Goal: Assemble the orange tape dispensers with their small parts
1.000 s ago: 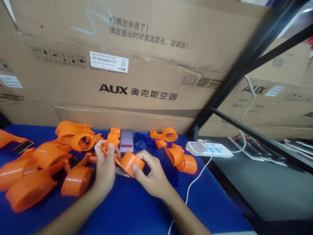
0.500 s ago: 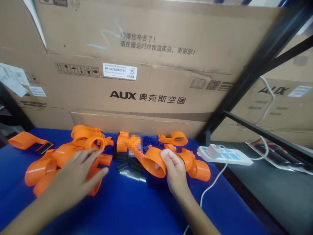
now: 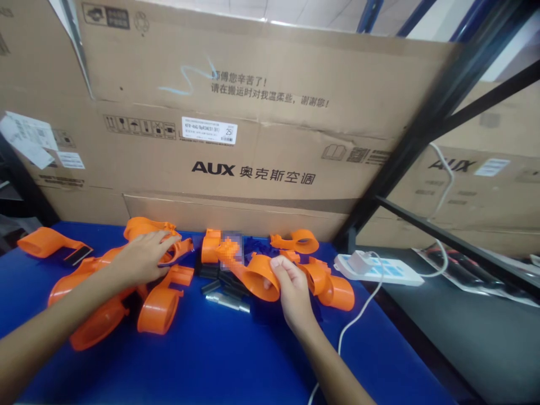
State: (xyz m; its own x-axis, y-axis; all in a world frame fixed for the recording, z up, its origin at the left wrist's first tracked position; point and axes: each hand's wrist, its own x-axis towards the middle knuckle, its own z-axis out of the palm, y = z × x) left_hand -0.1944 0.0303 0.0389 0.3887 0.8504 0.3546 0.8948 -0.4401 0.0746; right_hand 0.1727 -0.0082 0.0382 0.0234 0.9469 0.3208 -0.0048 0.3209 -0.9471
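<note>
My right hand (image 3: 292,288) pinches the rim of an orange plastic ring with an arm (image 3: 262,278), thumb on the near side and some fingers inside the ring. The arm's far end is blurred out by pixels. My left hand (image 3: 148,256) reaches over the left pile, its fingers apart and stretched across a smaller orange ring (image 3: 182,249); whether it grips this ring is unclear. Just below it lies another orange ring with a tab (image 3: 158,310). Larger orange rings (image 3: 99,326) lie partly hidden under my left forearm.
Black pieces (image 3: 230,286) and a silver metal rod (image 3: 228,302) lie mid-table on the blue surface (image 3: 219,360). More orange rings (image 3: 341,292) sit at right. A white power strip (image 3: 388,273) with its cable stands by the black rack post. A large cardboard box (image 3: 253,152) closes the back.
My left hand has moved forward and up onto the smaller orange ring, uncovering the tabbed ring below. My right hand keeps its hold. The view has tilted up slightly.
</note>
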